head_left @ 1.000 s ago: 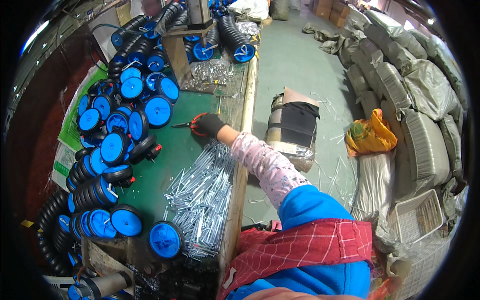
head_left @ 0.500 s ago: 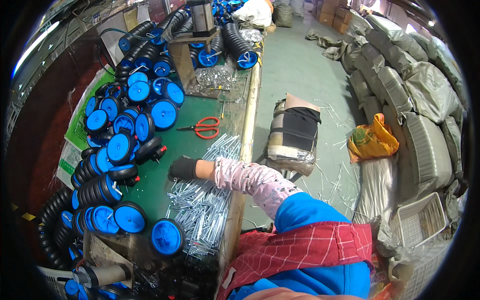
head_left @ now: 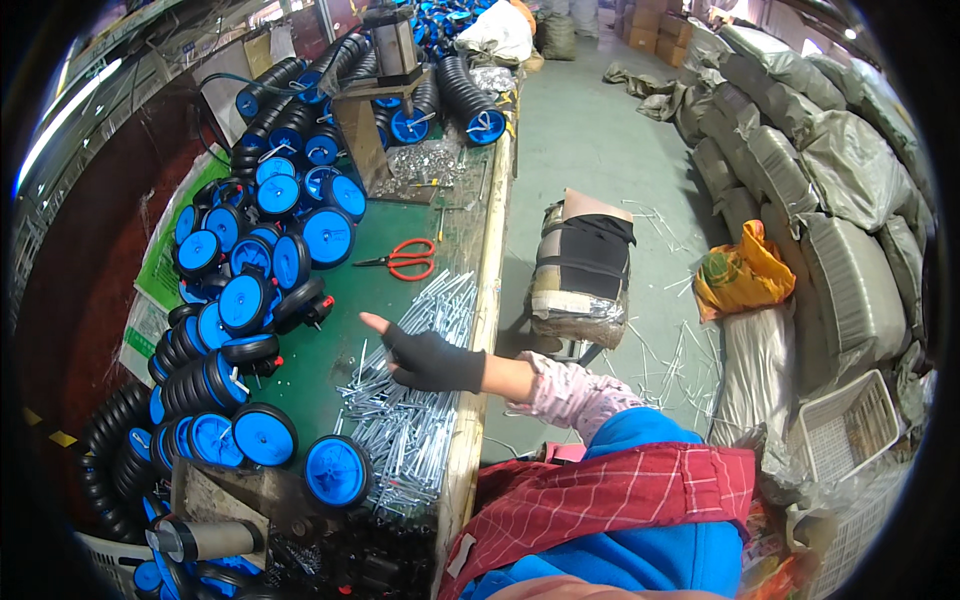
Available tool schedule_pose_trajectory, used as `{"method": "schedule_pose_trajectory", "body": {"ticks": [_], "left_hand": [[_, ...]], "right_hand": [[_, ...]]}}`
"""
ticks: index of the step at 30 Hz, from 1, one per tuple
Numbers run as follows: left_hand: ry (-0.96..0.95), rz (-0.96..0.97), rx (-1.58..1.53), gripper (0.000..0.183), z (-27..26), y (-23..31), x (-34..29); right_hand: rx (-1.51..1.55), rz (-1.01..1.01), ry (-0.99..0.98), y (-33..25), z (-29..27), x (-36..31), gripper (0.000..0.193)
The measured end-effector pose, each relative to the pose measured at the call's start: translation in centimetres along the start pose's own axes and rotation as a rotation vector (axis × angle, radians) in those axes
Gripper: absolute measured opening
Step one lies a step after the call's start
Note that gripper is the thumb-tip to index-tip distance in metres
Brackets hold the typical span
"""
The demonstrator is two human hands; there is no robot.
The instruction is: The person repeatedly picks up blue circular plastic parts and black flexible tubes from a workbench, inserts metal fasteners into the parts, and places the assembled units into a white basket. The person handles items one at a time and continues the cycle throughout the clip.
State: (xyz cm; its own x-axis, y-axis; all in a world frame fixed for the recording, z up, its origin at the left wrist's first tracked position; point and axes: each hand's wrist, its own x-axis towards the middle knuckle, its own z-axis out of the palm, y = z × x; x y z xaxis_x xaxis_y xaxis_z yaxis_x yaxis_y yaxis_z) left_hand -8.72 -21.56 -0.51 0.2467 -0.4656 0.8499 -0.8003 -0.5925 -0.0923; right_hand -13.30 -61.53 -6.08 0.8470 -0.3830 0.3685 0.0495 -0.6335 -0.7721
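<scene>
My right hand (head_left: 432, 358), in a black fingerless glove, hovers over a heap of thin silvery metal rods (head_left: 408, 425) on the green bench top. One finger is stretched out to the far left and another fingertip shows below it, apart from it. I make out nothing held in this hand; its other fingers are partly hidden. Red-handled scissors (head_left: 408, 260) lie beyond the rods. To the left is a big pile of black wheels with blue hubs (head_left: 243, 302); a single wheel (head_left: 335, 471) lies beside the rods' near end. My left hand is outside the picture.
A metal press-like fixture (head_left: 392, 50) stands at the far end of the bench, another (head_left: 205, 540) at the near left. A padded, taped seat (head_left: 583, 265) stands right of the wooden bench edge (head_left: 492, 235). Stacked sacks (head_left: 850, 270) and a white crate (head_left: 845, 425) line the right.
My right hand has drawn back to the right and toward me, over the rods. Its finger now points outward, where before the hand was curled at the rods' left edge.
</scene>
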Motion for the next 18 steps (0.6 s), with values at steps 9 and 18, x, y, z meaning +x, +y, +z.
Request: {"method": "schedule_pose_trajectory", "body": {"ticks": [9,18], "left_hand": [[0.016,0.015,0.010,0.008,0.1,-0.6,-0.2],[-0.035,-0.062,-0.079,0.007,-0.1,-0.7,-1.5]], "right_hand": [[-0.049,0.015,-0.091,-0.4,3.6,-7.9,0.044],[-0.039,-0.303,0.037,0.2,6.1,-9.5,0.019]]}}
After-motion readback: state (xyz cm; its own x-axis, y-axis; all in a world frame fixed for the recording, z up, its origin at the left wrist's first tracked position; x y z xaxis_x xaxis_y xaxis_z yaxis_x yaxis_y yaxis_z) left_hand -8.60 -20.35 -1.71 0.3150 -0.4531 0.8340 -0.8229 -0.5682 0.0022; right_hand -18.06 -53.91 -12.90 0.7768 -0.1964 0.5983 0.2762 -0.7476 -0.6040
